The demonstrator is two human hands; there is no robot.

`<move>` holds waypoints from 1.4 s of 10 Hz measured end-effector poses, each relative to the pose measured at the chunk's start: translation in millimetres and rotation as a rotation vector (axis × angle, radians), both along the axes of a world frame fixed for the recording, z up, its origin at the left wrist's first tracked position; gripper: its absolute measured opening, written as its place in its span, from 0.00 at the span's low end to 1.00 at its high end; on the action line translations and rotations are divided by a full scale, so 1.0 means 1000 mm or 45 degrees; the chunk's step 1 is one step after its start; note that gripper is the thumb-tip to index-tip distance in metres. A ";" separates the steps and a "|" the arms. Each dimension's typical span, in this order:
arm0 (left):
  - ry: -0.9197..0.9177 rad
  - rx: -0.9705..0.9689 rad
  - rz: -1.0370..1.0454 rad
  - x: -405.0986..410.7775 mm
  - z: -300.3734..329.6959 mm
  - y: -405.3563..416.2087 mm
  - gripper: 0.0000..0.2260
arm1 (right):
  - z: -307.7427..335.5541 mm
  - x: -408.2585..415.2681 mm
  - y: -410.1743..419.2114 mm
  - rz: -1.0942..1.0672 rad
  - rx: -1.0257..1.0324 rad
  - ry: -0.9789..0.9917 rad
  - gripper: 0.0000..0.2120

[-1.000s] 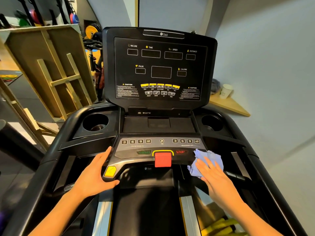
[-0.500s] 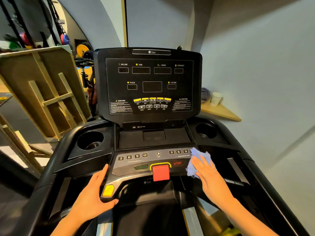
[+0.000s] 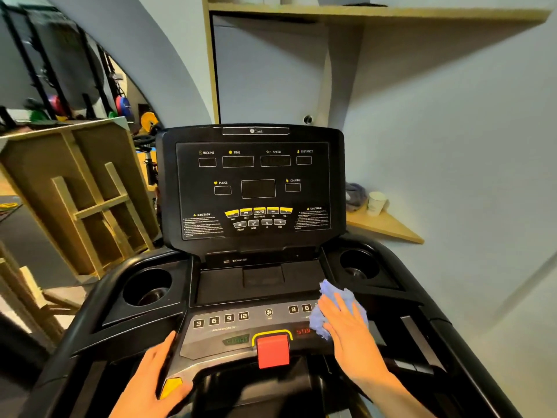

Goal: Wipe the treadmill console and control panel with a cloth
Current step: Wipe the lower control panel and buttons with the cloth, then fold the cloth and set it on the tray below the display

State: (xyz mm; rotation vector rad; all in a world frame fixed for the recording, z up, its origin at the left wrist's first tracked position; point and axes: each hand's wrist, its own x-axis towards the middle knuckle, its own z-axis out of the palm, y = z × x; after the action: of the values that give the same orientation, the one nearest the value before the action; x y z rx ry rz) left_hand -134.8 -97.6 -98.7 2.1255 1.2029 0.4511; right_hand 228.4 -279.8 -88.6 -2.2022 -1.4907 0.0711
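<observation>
Far left of the red stop tab (image 3: 273,350), a wooden framed panel (image 3: 81,194) leans against the wall, with coloured weight plates (image 3: 123,106) on a rack behind it. Nearer the tab, the left round cup holder (image 3: 147,287) sits sunk in the black treadmill console (image 3: 253,182). The left hand (image 3: 150,384) rests flat on the lower left corner of the grey control panel (image 3: 241,327), fingers (image 3: 164,346) extended and spread, gripping nothing, the thumb lying just beside a yellow button (image 3: 170,387). On the panel, left of the tab, a row of keys reads 3, 6, 9, 12 above a dim green start label (image 3: 236,340). Directly above the tab rises the upright display face, marked with incline, time, speed, distance, pulse and calorie windows, all dark, and a band of yellow and grey keys below them. Between the display and the panel lies a flat black tray (image 3: 259,280).

Right of the tab, the crumpled blue cloth (image 3: 334,300) lies on the right end of the control panel, covering part of a second row of number keys and the end of the red stop label (image 3: 303,330). The right hand (image 3: 351,339) presses down flat on the cloth, fingers (image 3: 334,312) straight and open across it rather than curled around it. Further right are the right round cup holder (image 3: 358,265), then a wooden corner shelf (image 3: 382,226) on the wall carrying a white paper cup (image 3: 375,203) and a bundled grey item that cannot be made out.
</observation>
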 end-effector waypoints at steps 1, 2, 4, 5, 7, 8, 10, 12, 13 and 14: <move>-0.115 -0.063 0.036 0.011 0.001 -0.002 0.40 | 0.003 -0.013 0.022 0.131 -0.005 0.065 0.30; -0.137 -0.014 0.098 0.022 0.005 -0.003 0.38 | -0.004 -0.019 0.039 0.159 -0.018 -0.019 0.25; 0.000 0.313 0.238 0.070 0.019 -0.003 0.37 | -0.037 -0.027 0.071 0.382 -0.133 -0.386 0.25; 0.002 0.430 0.155 0.103 0.034 -0.014 0.33 | -0.056 -0.031 0.089 0.523 -0.378 -0.430 0.66; -0.059 0.557 -0.120 0.131 0.039 -0.025 0.24 | -0.021 -0.050 0.089 0.636 0.050 -0.263 0.41; -0.080 0.555 -0.223 0.136 0.040 -0.024 0.22 | -0.005 -0.039 0.077 0.665 0.314 -0.158 0.27; -0.019 0.609 -0.427 0.138 0.036 -0.014 0.20 | 0.029 0.013 0.033 0.450 0.401 -0.026 0.11; 0.017 0.757 -0.587 0.136 0.035 -0.005 0.14 | 0.030 0.012 0.017 0.510 0.007 -0.102 0.21; 0.003 0.816 -0.648 0.134 0.035 0.000 0.11 | 0.030 0.002 0.019 0.493 -0.004 -0.118 0.20; -0.035 0.809 -0.671 0.135 0.034 0.000 0.10 | 0.031 -0.001 0.019 0.495 -0.013 -0.132 0.15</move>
State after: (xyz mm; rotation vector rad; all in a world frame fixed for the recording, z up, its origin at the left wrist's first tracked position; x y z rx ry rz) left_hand -0.1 -98.1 -65.1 2.8345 0.4597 0.6725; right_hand 227.1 -260.6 -57.6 -1.9196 -1.9621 0.0922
